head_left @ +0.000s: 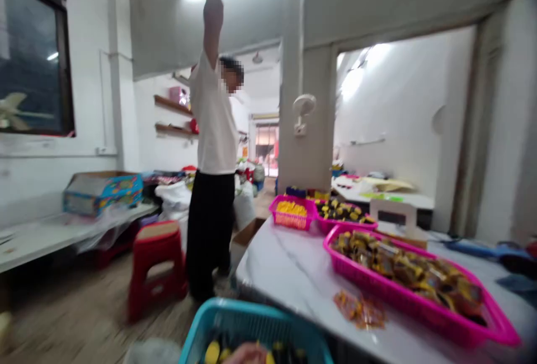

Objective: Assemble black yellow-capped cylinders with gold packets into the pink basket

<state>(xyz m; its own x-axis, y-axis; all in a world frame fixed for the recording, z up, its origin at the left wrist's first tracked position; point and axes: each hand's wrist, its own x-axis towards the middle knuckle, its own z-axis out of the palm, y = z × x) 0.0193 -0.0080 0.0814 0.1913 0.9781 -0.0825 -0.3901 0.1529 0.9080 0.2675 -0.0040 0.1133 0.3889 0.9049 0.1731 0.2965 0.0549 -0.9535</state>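
Note:
One hand, which I take for my left hand, shows at the very bottom of the head view, inside a blue plastic basket. Black and yellow pieces lie in the basket around it. The hand is blurred and cut off by the frame edge, with its fingers beside a yellow piece; whether it grips that piece is not clear. My right hand is out of view.
Right of the basket is a white marbled table with a small pile of orange-brown wrapped bits. Pink baskets on it hold several pieces. A red stool and a person with a raised arm stand at left.

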